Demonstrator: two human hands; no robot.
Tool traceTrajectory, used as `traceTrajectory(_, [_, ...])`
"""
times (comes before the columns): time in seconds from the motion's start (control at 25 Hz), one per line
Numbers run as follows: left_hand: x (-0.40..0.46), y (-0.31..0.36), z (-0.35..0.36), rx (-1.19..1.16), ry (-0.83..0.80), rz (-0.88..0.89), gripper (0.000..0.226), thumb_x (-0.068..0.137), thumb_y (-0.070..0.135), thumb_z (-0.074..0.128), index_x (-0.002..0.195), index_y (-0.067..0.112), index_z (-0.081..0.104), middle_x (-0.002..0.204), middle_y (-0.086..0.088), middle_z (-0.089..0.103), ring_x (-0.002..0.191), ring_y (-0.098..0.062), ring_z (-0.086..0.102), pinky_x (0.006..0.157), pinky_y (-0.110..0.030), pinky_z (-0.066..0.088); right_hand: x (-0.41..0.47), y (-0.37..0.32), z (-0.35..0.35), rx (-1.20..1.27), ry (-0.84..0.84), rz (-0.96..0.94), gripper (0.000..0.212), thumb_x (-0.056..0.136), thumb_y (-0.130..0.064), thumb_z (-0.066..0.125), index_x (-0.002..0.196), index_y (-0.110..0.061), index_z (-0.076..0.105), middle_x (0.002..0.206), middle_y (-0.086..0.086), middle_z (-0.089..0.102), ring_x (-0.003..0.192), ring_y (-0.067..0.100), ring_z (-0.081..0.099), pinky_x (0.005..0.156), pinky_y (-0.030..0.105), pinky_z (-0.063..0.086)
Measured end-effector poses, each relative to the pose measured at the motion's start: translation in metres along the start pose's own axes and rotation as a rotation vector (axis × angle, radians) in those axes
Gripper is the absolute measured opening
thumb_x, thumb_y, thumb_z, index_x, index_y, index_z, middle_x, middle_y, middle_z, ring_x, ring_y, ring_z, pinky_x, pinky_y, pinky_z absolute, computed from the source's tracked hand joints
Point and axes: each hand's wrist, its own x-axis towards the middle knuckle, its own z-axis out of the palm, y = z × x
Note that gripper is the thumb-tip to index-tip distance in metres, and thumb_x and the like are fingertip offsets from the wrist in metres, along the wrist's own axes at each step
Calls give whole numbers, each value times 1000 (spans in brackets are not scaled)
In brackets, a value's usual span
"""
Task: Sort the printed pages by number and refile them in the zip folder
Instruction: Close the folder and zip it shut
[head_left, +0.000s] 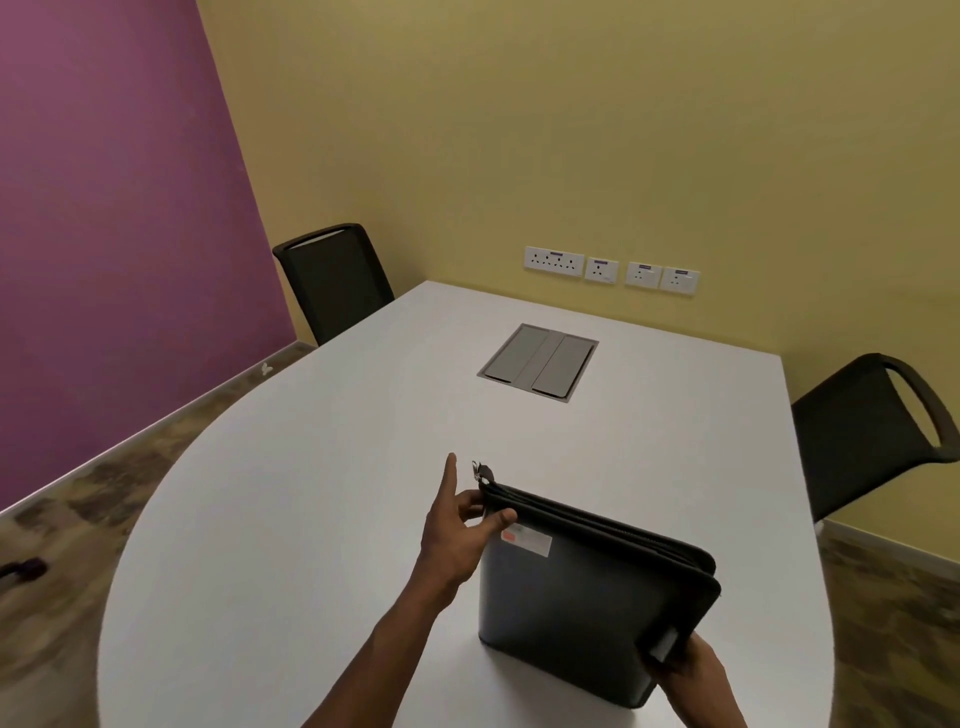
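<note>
The zip folder (582, 597) stood upright near the counter's (311, 493) near edge; the left hand (457, 530) pinched its top corner (index finger straight), the right hand (685, 667) gripped its other end.

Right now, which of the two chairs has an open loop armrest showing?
The chair at the table's right side: a curved loop armrest shows on it. The other chair, at the far left corner by the purple wall, shows only its backrest.

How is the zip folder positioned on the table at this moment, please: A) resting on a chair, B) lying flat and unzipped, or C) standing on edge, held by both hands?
C: the zip folder stands on edge on the table, left hand pinching its top corner, right hand gripping the near end.
</note>
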Motion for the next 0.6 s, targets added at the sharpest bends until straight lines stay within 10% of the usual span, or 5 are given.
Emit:
traceTrajectory(0.2, [4, -5, 2, -60, 26, -13, 73, 75, 23, 86, 138, 36, 51, 109, 8, 73, 106, -5, 67, 84, -18, 52, -29, -62, -52, 485, 89, -340, 54, 76, -12, 84, 118, -42, 67, 119, -15, 70, 108, 0, 65, 92, 13, 49])
traceTrajectory(0.36, [2, -6, 7, -61, 53, 10, 60, 76, 25, 86, 127, 39, 57, 106, 11, 73, 102, -1, 67, 74, -13, 53, -44, -139, -69, -22, 302, -764, 67, 76, -37, 75, 139, -33, 51, 141, -24, 48, 141, -1, 36, 111, 24, 30])
traceTrajectory(0.48, [-2, -2, 11, -16, 70, 38, 59, 77, 28, 84, 128, 38, 57, 110, 15, 70, 102, 1, 66, 72, -13, 53, -40, -193, -42, -472, -17, -807, 89, 77, -68, 67, 152, -39, 31, 152, -18, 36, 151, 9, 17, 121, 28, 19])
traceTrajectory(0.6, [-5, 0, 12, -3, 78, 38, 58, 77, 29, 84, 128, 38, 57, 111, 15, 70, 105, 0, 65, 74, -13, 52, -25, -207, -2, -804, -190, -711, 78, 86, -63, 62, 151, -38, 28, 142, -5, 51, 134, 23, 46, 109, 36, 38])
